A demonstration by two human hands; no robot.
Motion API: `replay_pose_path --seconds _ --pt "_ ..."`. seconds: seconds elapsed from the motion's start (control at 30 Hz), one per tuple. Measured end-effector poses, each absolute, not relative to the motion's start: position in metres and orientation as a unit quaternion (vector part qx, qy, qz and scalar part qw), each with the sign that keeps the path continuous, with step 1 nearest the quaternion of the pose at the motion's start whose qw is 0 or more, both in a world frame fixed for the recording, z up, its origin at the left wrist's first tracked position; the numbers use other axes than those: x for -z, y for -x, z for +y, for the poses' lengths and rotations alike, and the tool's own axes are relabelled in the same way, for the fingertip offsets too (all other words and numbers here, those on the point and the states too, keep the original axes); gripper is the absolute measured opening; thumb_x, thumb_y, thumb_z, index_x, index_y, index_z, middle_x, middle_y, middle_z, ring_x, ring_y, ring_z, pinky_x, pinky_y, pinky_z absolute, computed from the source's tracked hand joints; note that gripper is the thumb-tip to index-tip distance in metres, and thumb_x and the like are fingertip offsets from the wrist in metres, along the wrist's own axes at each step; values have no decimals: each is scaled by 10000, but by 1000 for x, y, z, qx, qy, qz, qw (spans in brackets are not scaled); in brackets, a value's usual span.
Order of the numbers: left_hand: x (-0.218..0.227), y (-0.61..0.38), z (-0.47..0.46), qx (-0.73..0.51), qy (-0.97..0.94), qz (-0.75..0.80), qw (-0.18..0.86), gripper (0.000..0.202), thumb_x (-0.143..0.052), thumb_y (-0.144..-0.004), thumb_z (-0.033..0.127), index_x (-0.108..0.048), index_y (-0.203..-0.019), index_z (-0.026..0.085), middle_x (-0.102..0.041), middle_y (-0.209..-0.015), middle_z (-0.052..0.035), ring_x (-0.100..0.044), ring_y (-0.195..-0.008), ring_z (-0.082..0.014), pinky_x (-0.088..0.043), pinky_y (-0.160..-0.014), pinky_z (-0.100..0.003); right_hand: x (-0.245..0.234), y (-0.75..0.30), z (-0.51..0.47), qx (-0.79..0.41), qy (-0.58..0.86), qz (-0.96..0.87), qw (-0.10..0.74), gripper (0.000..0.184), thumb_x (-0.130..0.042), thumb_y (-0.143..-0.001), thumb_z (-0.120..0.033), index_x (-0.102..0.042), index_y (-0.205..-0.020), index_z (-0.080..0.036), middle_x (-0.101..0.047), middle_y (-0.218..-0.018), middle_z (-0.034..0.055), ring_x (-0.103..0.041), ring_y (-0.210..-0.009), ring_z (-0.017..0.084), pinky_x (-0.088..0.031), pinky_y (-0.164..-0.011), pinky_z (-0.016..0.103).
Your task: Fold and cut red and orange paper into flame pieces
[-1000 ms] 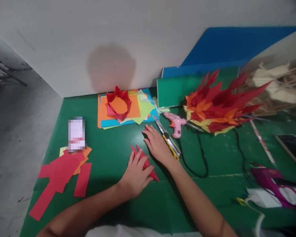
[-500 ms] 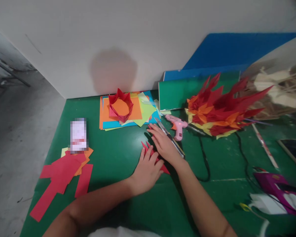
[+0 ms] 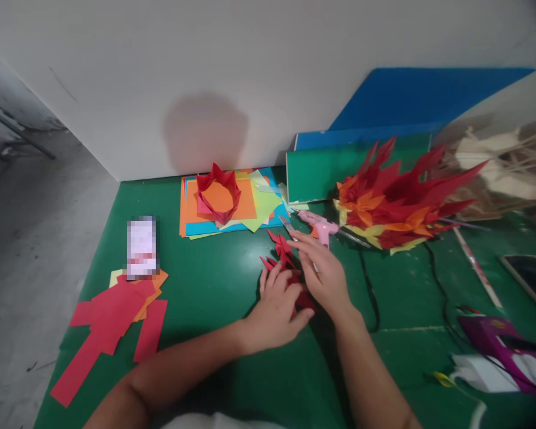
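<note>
while the left hand [image 3: 274, 308] lies palm down over the nearer folded red piece [image 3: 305, 300], the right hand [image 3: 324, 274] is just beside it, right of centre on the green table [image 3: 196, 274].

left hand: open, fingers spread and slightly bent, resting on the paper. pointed red tips show past the fingers; more red shows between thumb and forefinger.

right hand: fingers extended and close together, tips at the farther folded red piece [image 3: 282, 247]. thumb is hidden; cannot tell whether this hand grips the paper or only touches it. the farther piece has several points and lies just beyond the left fingertips.

tools: the utility knife [image 3: 286, 224] shows its blade end beyond the right hand, which covers most of the rest. the pink glue gun [image 3: 319, 223] lies just beyond the same hand, its handle partly covered.

back of table: a ring of folded red paper [image 3: 227, 215] sits on a stack of coloured sheets [image 3: 247, 202]. to the right, a flame-like paper cluster [image 3: 406, 199] in red, orange and yellow stands in front of a green board [image 3: 315, 173].

left side: loose red strips [image 3: 114, 310] overlap orange and yellow ones. a pixelated object [image 3: 142, 247] is at their far edge; detail unreadable.
</note>
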State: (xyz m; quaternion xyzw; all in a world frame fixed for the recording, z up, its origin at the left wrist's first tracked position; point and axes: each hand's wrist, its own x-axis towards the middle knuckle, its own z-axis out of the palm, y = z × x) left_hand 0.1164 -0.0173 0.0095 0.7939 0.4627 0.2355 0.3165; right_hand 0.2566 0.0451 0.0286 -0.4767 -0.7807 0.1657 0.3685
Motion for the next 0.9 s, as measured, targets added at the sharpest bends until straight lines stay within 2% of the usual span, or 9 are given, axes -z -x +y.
replay_pose_path --seconds 0.2,0.37,0.47,0.53,0.63,0.7,0.8,0.9 --pt "-11 -105 -11 -316 -750 438 381 281 -517 -788 175 -562 -1062 225 -464 -1319 -84 -275 -1374 -249 -268 -1123 -492 -33 -260 42 -121 512 -745 411 284 -394 -934 -217 -647 -1061 -244 -672 -1141 65 -613 -1078 214 -480 -937 409" --pt "-14 -97 -8 -349 -729 436 396 301 -434 -774 87 -570 -1011 216 -510 -1251 -95 -397 -1292 -221 -346 -1081 -486 -33 -266 38 -89 535 -717 438 269 -412 -928 -237 -661 -1031 -245 -698 -1066 64 -637 -1024 227 -497 -909 420" --pt "-14 -84 -7 -348 -730 442 388 409 -388 -730 26 -553 -1054 214 -500 -1271 -94 -415 -1282 -204 -363 -1077 -472 -30 -270 37 -73 545 -706 446 267 -418 -927 -243 -663 -1033 -239 -703 -1045 68 -644 -1009 231 -512 -884 416" --pt "-13 -73 -7 -325 -746 445 374 550 -380 -658 -2 -514 -1151 201 -461 -1331 -102 -357 -1334 -204 -345 -1097 -463 -28 -274 38 -66 552 -698 452 275 -408 -931 -244 -661 -1040 -231 -704 -1043 74 -646 -1004 232 -514 -880 419" --pt "-13 -57 -5 -236 -825 395 328 726 -452 -624 24 -388 -1339 132 -317 -1470 -144 -154 -1431 -265 -251 -1145 -489 -25 -279 40 -55 561 -681 467 276 -404 -935 -242 -661 -1033 -218 -704 -1039 81 -649 -996 231 -510 -882 422" --pt "-14 -53 -3 -176 -877 345 285 727 -506 -687 75 -356 -1395 154 -253 -1517 -132 -76 -1440 -318 -201 -1146 -534 -23 -280 41 -56 565 -670 479 267 -413 -933 -243 -662 -1023 -208 -705 -1023 85 -652 -982 229 -512 -874 418" --pt "-13 -56 2 -132 -918 298 227 568 -532 -829 222 -418 -1385 241 -220 -1542 -99 -66 -1426 -391 -208 -1116 -583 -23 -278 41 -71 566 -669 477 257 -424 -929 -257 -662 -1012 -207 -706 -1009 83 -657 -958 228 -522 -862 416" --pt "-8 -66 1 -121 -929 295 190 465 -509 -887 258 -473 -1348 303 -243 -1532 -94 -130 -1409 -415 -244 -1088 -596 -25 -273 39 -100 559 -684 458 265 -411 -933 -268 -656 -1025 -221 -700 -1033 80 -659 -959 228 -538 -845 408"
